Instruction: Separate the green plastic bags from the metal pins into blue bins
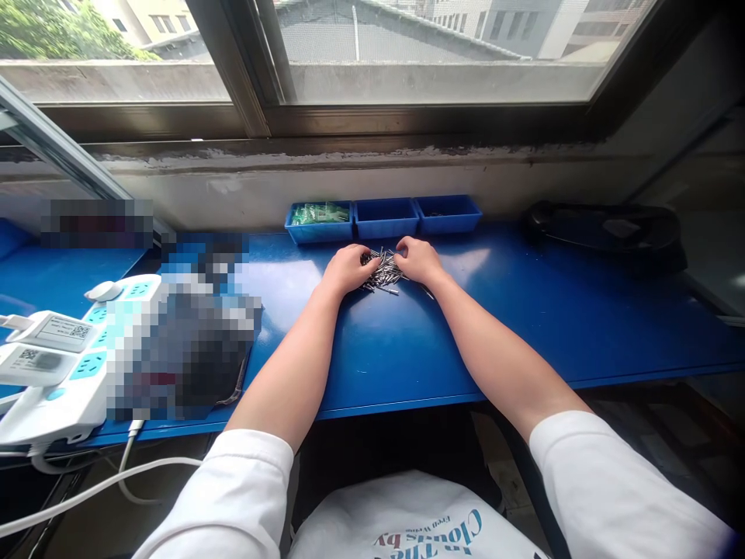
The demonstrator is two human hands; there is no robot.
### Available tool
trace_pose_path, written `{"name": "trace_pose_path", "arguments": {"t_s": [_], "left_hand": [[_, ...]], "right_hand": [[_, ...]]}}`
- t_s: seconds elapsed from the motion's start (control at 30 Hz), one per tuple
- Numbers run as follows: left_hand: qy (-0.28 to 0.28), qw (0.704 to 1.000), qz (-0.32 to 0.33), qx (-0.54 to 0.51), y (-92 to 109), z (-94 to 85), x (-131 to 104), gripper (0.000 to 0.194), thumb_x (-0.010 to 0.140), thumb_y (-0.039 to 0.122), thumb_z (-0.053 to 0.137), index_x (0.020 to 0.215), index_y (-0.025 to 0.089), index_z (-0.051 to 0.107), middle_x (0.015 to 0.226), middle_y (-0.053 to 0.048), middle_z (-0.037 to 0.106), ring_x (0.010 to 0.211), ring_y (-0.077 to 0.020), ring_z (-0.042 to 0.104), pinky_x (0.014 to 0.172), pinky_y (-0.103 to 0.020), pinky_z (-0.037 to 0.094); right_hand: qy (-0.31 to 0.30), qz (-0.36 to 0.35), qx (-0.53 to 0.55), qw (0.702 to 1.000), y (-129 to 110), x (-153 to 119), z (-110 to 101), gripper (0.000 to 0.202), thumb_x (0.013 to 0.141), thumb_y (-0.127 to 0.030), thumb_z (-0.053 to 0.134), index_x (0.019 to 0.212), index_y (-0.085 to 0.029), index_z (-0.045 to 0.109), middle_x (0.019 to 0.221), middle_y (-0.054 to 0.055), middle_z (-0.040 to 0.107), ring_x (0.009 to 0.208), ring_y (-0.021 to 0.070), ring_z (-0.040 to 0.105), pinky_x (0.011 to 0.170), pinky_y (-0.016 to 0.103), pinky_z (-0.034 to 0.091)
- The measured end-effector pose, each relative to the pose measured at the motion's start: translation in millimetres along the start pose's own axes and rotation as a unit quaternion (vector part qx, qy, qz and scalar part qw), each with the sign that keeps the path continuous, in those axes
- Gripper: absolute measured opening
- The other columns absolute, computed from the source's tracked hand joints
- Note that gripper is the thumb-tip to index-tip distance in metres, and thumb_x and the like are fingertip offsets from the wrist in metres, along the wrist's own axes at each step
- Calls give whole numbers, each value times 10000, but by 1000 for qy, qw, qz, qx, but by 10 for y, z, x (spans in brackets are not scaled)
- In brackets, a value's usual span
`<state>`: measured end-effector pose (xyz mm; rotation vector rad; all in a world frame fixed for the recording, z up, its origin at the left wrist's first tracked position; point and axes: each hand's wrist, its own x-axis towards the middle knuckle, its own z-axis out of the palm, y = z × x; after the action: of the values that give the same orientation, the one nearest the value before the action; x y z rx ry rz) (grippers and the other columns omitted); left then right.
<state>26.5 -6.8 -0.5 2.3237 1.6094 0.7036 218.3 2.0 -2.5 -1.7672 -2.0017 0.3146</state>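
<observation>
A pile of thin, dark metal pins (384, 270) lies on the blue table (396, 349), just in front of three blue bins. My left hand (349, 268) rests at the left side of the pile, its fingers curved around the edge and the thumb apart from them. On the right side, my right hand (419, 260) touches the pile with bent fingers and the thumb apart. Neither hand visibly lifts a pin. A few pins lie loose under my right wrist and at the near edge of the pile.
The left bin (320, 231) holds green packets, the middle bin (386, 228) looks bare, and the right bin (448, 223) has small dark items. A white power strip (87, 388) with plugs is at left. A black bag (611, 233) lies at back right.
</observation>
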Motion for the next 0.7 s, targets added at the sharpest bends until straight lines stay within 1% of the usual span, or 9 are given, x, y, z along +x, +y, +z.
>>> {"name": "trace_pose_path", "arguments": {"t_s": [0.07, 0.2, 0.4, 0.57, 0.7], "left_hand": [[3, 1000, 4, -4, -2, -1, -1, 422, 854, 479, 527, 1089, 173, 697, 1140, -105, 699, 1045, -265, 637, 913, -348, 505], [3, 1000, 8, -9, -4, -1, 0, 412, 848, 467, 537, 1083, 171, 699, 1142, -107, 697, 1051, -266, 636, 919, -351, 505], [4, 1000, 6, -13, -5, 0, 3, 403, 846, 465, 537, 1075, 177, 701, 1142, -99, 692, 1050, -257, 633, 945, -349, 496], [4, 1000, -1, -14, -6, 0, 6, 397, 848, 465, 534, 1074, 186, 701, 1135, -91, 690, 1044, -248, 632, 958, -348, 488], [10, 1000, 2, -13, -21, 15, 6, 388, 849, 456, 535, 1068, 182, 701, 1141, -89, 689, 1044, -244, 631, 950, -345, 490]], "right_hand": [[1, -16, 5, 1000, 6, -2, 1, 249, 819, -311, 535, 999, -240, 691, 1029, 42, 720, 920, 215, 646, 799, 318, 459], [2, -29, 8, 1000, 12, -14, -11, 204, 831, -320, 535, 876, -237, 715, 1017, 40, 724, 903, 206, 645, 794, 313, 458], [-7, -22, 17, 1000, 38, 9, -19, 210, 866, -352, 535, 874, -221, 699, 968, 60, 732, 908, 221, 651, 800, 325, 461], [-10, -12, 23, 1000, 67, 12, -18, 233, 884, -386, 527, 874, -224, 695, 934, 74, 734, 887, 231, 657, 771, 323, 460], [-6, -9, 30, 999, 82, 16, -26, 220, 881, -369, 537, 848, -218, 693, 900, 77, 734, 867, 235, 657, 759, 326, 458]]}}
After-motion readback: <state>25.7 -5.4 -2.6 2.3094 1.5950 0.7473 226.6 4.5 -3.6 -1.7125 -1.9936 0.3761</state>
